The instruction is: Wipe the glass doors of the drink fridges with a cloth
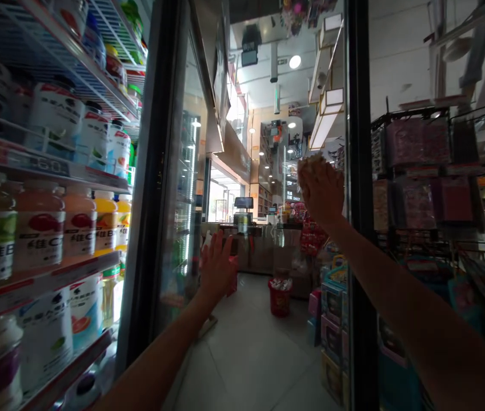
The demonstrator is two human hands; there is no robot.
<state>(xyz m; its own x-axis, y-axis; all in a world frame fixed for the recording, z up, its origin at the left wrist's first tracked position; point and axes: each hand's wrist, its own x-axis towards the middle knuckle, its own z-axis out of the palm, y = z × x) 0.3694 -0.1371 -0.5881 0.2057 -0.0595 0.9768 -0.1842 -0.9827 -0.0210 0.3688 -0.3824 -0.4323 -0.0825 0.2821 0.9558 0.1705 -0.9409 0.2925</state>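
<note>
I stand at an open drinks cooler with both arms stretched out toward its glass door [268, 142]. My left hand [217, 264] is raised at mid height, its fingers wrapped round a small dark and red thing that I cannot name. Higher up, my right hand [321, 191] is against the glass beside the door's black edge frame [357, 228]. Its fingers are bent over something pale at the top, too blurred to name.
Cooler shelves [45, 171] at the left hold rows of bottled drinks [39, 231]. Through the glass I see a tiled aisle, a red bin [279, 297], a counter with a till [243, 212] and stacked boxes [332, 302]. Racks of packaged goods [417, 171] hang at the right.
</note>
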